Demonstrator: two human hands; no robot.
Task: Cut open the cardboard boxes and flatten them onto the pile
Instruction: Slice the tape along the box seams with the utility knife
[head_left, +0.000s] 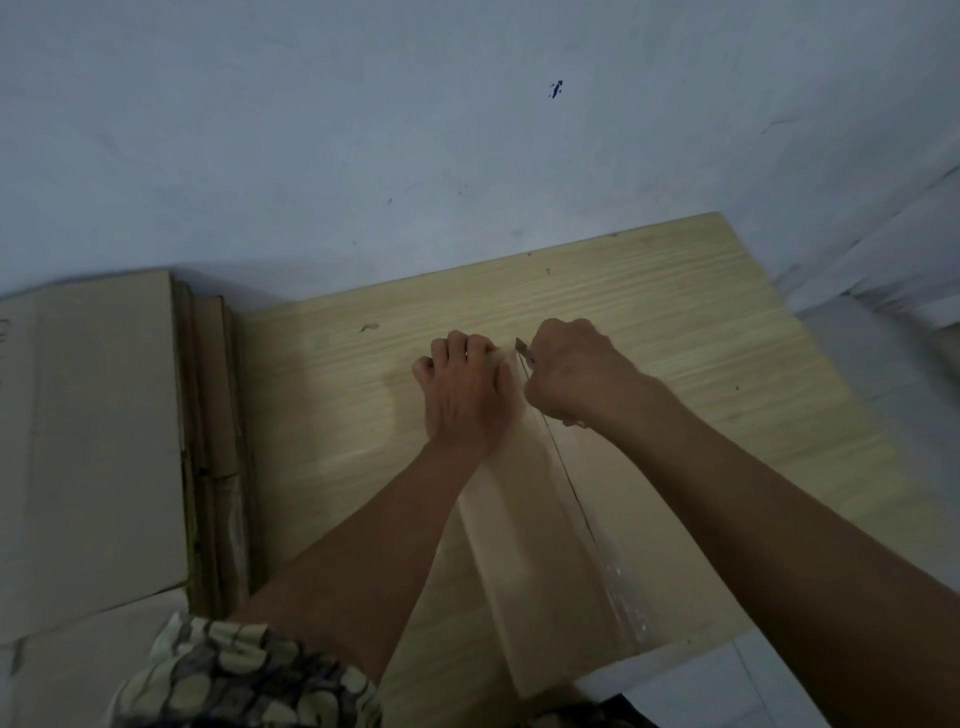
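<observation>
A long cardboard box (524, 530) lies on the wooden table (675, 322), running from the near edge toward the wall. Clear tape covers its top seam, and a dark slit runs along that seam. My left hand (462, 395) lies on the box's far end with its fingertips curled over the far edge. My right hand (576, 374) grips a utility knife (523, 351). The blade shows just past my fist at the far end of the seam. The knife's handle is hidden inside my fist.
A pile of flattened cardboard (104, 441) lies at the left, with several sheet edges showing along its right side. A pale wall (467, 130) rises directly behind the table. The table's right edge drops to a light floor. A patterned sleeve (234, 675) shows at the bottom.
</observation>
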